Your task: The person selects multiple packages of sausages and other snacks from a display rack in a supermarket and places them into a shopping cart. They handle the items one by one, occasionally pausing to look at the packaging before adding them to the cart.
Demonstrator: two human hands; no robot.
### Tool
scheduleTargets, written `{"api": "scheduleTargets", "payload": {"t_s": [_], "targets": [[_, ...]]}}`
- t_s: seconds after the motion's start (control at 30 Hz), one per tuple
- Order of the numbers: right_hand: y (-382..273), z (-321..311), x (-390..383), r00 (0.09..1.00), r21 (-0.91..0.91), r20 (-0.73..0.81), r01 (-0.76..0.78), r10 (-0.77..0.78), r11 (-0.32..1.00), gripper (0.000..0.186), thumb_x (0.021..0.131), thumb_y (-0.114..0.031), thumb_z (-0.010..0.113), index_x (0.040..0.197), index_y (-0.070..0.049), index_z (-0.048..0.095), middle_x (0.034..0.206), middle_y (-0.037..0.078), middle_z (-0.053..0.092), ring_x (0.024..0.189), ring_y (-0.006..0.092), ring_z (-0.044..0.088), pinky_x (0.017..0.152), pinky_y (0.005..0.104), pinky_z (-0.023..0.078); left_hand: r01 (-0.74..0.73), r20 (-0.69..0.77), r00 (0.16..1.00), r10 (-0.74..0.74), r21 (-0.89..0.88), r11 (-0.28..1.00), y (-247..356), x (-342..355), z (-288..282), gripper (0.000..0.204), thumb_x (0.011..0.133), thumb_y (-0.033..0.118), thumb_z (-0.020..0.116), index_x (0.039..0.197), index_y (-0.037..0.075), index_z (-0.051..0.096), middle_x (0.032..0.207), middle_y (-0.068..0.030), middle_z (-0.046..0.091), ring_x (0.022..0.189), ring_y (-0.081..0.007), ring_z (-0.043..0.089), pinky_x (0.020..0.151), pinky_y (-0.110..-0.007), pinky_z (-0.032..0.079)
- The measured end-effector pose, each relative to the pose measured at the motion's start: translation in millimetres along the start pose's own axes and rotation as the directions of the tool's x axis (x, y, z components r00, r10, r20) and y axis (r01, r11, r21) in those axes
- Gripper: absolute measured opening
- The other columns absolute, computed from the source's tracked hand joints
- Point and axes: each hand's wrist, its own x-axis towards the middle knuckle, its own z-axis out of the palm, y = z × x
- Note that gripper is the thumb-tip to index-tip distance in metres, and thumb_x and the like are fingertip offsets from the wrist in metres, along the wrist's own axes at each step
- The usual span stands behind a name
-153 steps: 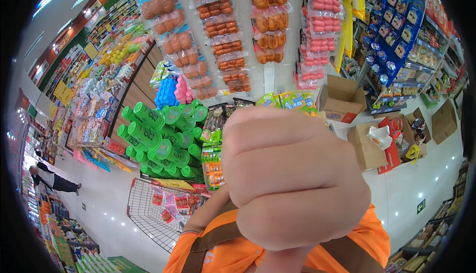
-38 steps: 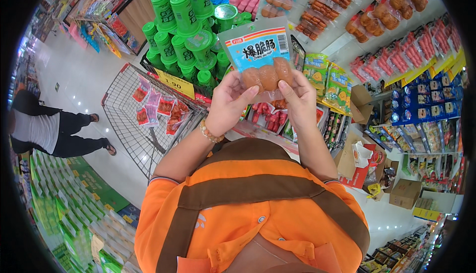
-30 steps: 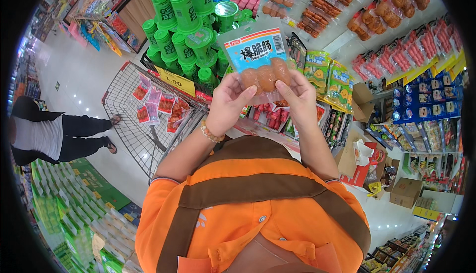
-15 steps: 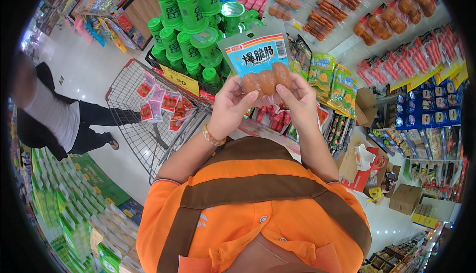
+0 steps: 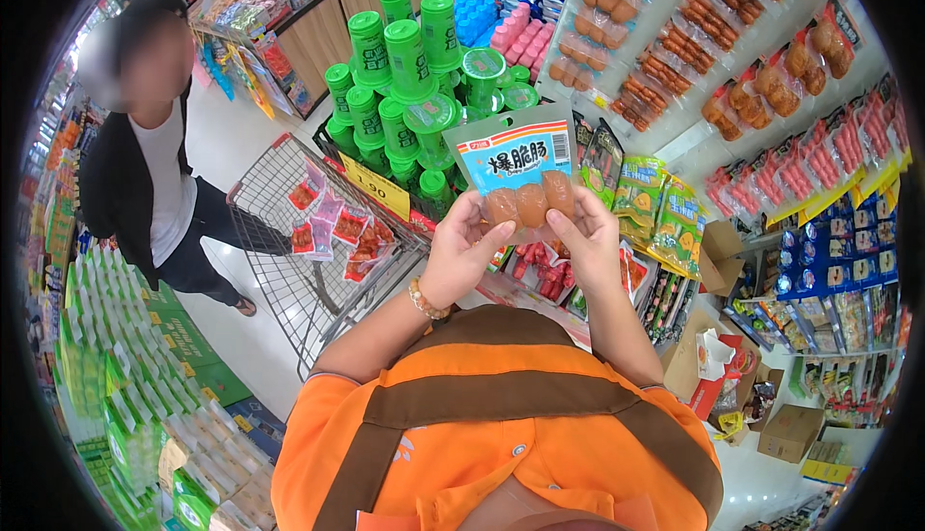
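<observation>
The passer-by point(image 5: 145, 146) has walked closer to the wire cart point(image 5: 318, 252) since before. Above the cart's right rim, the left hand point(image 5: 462, 256) and right hand point(image 5: 586, 242) pinch the sausage packet point(image 5: 520, 172) with closed fingers. Green bottles point(image 5: 405, 78) stand behind it; pale floor lies left of the cart.

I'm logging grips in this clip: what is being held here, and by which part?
A clear sausage packet with a blue label, pinched at its lower corners by the left hand and right hand.
</observation>
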Motion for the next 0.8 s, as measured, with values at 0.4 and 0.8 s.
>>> {"api": "scheduleTargets", "payload": {"t_s": [0.4,0.8], "targets": [[-3,5,1,0.997,-0.050,-0.009,0.073,-0.073,0.996,0.034,0.094,-0.003,0.064,0.126,0.004,0.054,0.114,0.009,0.065,0.105,0.0143,0.061,0.089,0.0305,0.051,-0.056,-0.053,0.997,0.060,0.076,0.996,-2,-1,3,0.038,0.093,0.002,0.065,0.128,0.001,0.048,0.118,-0.0063,0.060,0.106,-0.0130,0.060,0.093,-0.031,0.050],[18,14,28,0.796,0.586,0.587,-0.544,0.148,0.600,0.060,0.085,-0.062,0.057,0.086,-0.003,0.051,0.070,0.003,0.049,0.060,0.0147,0.048,0.056,0.0238,0.041,-0.707,0.644,0.704,0.299,0.598,0.378,48,-8,37,0.048,0.076,0.017,0.081,0.117,0.000,0.063,0.124,-0.0147,0.061,0.097,-0.0297,0.067,0.083,-0.038,0.055]]}}
